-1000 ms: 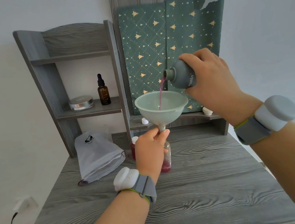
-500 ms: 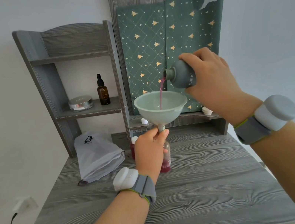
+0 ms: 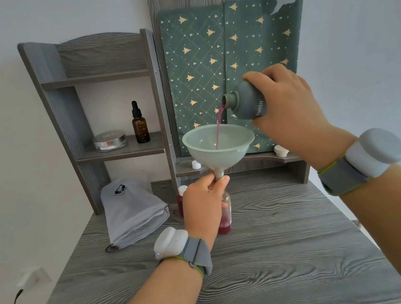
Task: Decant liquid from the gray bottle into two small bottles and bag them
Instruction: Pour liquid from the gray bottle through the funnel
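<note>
My right hand (image 3: 289, 102) grips the gray bottle (image 3: 245, 103), tipped mouth-left, and a pink stream falls from it into a pale green funnel (image 3: 219, 143). My left hand (image 3: 204, 205) pinches the funnel's stem and steadies it on a small clear bottle (image 3: 225, 216) standing on the desk, with red liquid at its bottom. A second small bottle (image 3: 181, 200), filled red with a white cap, stands just behind my left hand, partly hidden. A gray drawstring bag (image 3: 131, 211) lies at the left of the desk.
The gray wooden desk (image 3: 278, 258) has a shelf unit at the back holding a brown dropper bottle (image 3: 140, 124) and a silver tin (image 3: 110, 141). Two white caps (image 3: 196, 164) (image 3: 281, 150) lie on the low ledge under a green patterned board (image 3: 232, 61).
Pouring continues; both hands hold almost the same pose, and the red liquid level in the small clear bottle looks about the same.
</note>
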Motion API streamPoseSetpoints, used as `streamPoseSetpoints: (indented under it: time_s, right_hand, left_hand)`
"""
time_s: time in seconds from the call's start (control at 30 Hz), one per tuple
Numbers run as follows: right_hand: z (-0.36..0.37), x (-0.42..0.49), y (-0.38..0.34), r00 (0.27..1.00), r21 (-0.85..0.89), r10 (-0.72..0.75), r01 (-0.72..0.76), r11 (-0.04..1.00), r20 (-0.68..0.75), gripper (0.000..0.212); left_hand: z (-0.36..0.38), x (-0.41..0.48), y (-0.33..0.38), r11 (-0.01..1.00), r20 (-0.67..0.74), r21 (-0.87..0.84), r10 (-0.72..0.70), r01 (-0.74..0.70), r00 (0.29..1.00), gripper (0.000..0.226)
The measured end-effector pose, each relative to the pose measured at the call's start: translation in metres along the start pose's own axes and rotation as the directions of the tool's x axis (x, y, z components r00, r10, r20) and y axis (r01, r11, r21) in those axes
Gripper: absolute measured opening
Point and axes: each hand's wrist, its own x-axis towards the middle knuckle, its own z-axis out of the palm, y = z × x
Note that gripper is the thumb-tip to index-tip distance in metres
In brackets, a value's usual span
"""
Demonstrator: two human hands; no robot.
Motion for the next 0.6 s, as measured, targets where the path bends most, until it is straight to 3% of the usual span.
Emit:
streamPoseSetpoints:
  time_s: [0.6]
  right_hand:
    - [0.0007,0.0000,-0.0004,1.000,0.004,0.000,0.000,1.000,-0.004,0.062]
  left_hand:
    - [-0.0002,0.0000,0.0001,1.000,-0.003,-0.006,-0.008,0.008,1.000,0.021]
